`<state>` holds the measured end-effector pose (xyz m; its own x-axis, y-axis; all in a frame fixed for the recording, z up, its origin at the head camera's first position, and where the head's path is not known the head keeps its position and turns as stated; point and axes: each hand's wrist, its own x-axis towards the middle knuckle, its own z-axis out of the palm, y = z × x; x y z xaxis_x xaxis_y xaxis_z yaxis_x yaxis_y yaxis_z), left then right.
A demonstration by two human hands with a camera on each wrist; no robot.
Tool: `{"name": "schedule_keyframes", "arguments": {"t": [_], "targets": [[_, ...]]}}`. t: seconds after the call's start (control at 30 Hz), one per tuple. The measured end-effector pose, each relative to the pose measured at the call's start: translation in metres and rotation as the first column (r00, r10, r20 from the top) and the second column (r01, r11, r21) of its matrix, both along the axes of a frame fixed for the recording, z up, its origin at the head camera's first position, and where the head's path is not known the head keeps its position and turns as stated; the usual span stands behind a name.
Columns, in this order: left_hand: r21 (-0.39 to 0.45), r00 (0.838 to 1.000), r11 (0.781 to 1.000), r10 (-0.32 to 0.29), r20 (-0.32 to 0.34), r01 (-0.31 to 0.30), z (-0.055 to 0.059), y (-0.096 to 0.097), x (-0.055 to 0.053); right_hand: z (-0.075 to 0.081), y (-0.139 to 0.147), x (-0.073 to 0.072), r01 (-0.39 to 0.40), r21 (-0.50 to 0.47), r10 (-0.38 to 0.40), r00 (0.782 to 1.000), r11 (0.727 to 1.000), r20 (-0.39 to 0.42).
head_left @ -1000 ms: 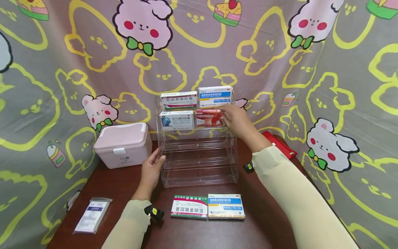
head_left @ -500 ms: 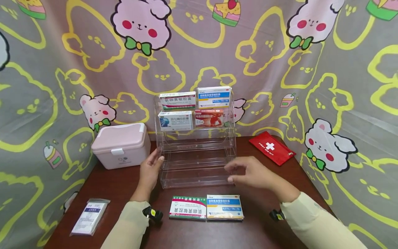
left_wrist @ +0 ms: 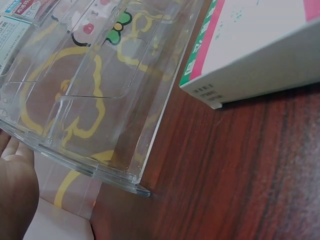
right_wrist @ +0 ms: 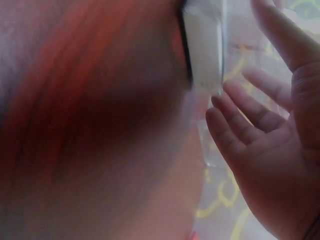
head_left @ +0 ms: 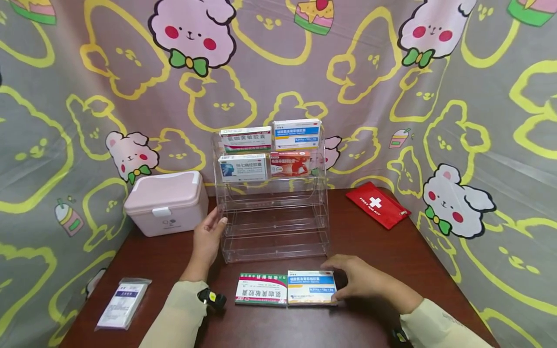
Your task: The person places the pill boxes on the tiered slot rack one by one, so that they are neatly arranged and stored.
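A clear acrylic display rack [head_left: 274, 224] with stepped tiers stands on the table. My left hand [head_left: 206, 244] holds its left side edge, thumb toward the front; the left wrist view shows the palm [left_wrist: 17, 192] beside the panel. In front of the rack lie two medicine boxes: a green, white and pink one [head_left: 261, 289], and a blue and white one [head_left: 311, 288]. My right hand [head_left: 363, 279] is at the right end of the blue and white box, fingers spread with the thumb near its front corner. The right wrist view shows extended fingers [right_wrist: 245, 117] beside the box end [right_wrist: 204, 50].
On the upper tiers sit several medicine boxes, including a red one [head_left: 290, 165] and a white-blue one [head_left: 242, 168]. A pink lidded case [head_left: 167, 205] stands left of the rack. A red first aid pouch [head_left: 377, 205] lies back right. A bagged white packet [head_left: 123, 303] lies front left.
My right hand has come down from the red box on the rack to the blue and white box on the table. The left hand has stayed at the rack's side.
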<state>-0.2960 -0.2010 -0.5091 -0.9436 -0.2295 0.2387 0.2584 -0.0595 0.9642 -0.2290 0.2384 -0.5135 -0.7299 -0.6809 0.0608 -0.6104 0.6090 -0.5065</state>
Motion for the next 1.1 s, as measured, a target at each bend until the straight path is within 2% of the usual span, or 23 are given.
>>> {"name": "schedule_keyframes", "arguments": {"t": [0.1,0.23,0.63,0.83,1.0,1.1], "targets": [[0.005,1.0,1.0,-0.004,0.01,0.004,0.0,-0.001,-0.001,-0.005,-0.004,0.0,-0.027,0.014,0.027,0.999,1.0,-0.021],[0.005,1.0,1.0,-0.004,0.014,0.004,-0.001,0.0,-0.001,-0.008,-0.005,0.0,-0.024,0.037,0.025,0.999,0.999,-0.046],[0.007,1.0,1.0,-0.018,-0.016,0.018,-0.002,-0.001,-0.002,-0.016,0.009,-0.01,0.081,0.027,-0.081,0.997,0.996,-0.006],[-0.003,1.0,1.0,-0.025,-0.011,0.025,0.0,-0.002,-0.003,-0.015,0.008,-0.012,0.132,-0.072,-0.134,0.99,0.989,-0.032],[-0.037,1.0,0.999,-0.013,0.024,0.014,0.0,-0.002,-0.001,-0.012,0.006,-0.011,0.151,-0.17,-0.164,0.984,0.974,-0.065],[-0.052,0.999,0.999,-0.003,0.035,0.005,0.0,-0.002,-0.001,-0.01,0.006,-0.012,0.154,-0.214,-0.166,0.985,0.965,-0.038]]}}
